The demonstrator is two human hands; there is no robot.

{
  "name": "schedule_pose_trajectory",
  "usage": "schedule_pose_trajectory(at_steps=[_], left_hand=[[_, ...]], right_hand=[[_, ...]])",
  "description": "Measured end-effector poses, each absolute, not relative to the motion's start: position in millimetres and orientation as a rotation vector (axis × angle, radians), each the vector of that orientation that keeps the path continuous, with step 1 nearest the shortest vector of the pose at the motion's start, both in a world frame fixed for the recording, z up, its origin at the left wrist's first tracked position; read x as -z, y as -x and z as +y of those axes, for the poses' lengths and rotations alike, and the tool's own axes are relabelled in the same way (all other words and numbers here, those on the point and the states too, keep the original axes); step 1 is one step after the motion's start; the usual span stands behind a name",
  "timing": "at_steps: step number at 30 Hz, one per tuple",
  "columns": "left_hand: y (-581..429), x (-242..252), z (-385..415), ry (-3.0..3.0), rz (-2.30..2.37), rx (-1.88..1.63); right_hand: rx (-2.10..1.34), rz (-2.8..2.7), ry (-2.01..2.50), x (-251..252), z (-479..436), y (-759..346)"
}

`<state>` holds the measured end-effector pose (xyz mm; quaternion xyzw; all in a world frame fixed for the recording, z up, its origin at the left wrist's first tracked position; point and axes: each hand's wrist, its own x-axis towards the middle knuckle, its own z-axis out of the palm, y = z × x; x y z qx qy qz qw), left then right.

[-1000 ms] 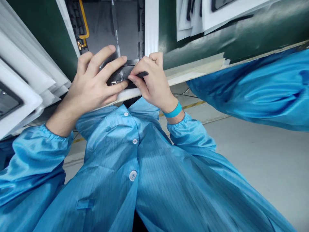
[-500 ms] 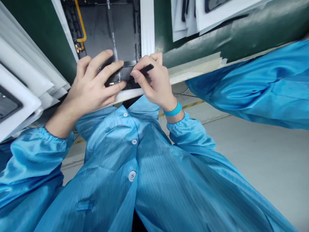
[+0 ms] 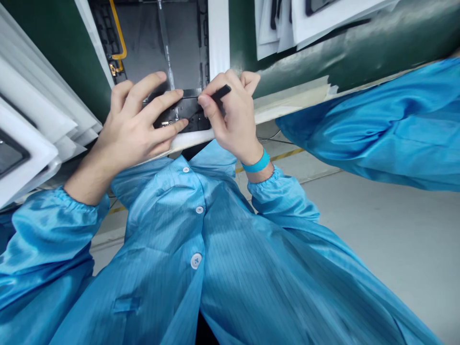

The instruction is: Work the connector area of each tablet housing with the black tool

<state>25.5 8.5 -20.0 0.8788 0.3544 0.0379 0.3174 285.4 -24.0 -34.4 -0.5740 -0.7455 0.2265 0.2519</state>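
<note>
A dark device chassis point(image 3: 147, 43) lies in a white foam tray point(image 3: 218, 38) at the near edge of a green workbench. My left hand point(image 3: 134, 127) rests on its near end, fingers stretched flat over a black component point(image 3: 187, 115) with a small label. My right hand point(image 3: 232, 115) pinches a thin black tool point(image 3: 220, 93) between thumb and forefinger, its tip down at that component. A yellow cable point(image 3: 118, 33) runs along the chassis's left side. A thin ribbon strip point(image 3: 164, 38) crosses the middle of the chassis.
Stacked white foam trays point(image 3: 32, 120) stand at the left. More white trays with dark parts point(image 3: 316, 14) lie at the back right. Another person's blue sleeve point(image 3: 377, 129) reaches across on the right. Grey floor point(image 3: 395, 239) with a yellow line shows below the bench edge.
My right hand has lifted and turned, raising the black tool's free end up and to the right. My left hand stays pressed on the component.
</note>
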Motion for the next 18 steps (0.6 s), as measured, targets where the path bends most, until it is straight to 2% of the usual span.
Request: schedule_pose_trajectory(at_steps=[18], left_hand=[[-36,17,5,-2.326,0.939,-0.099]], right_hand=[[-0.58,-1.918,1.482,46,-27,-290]])
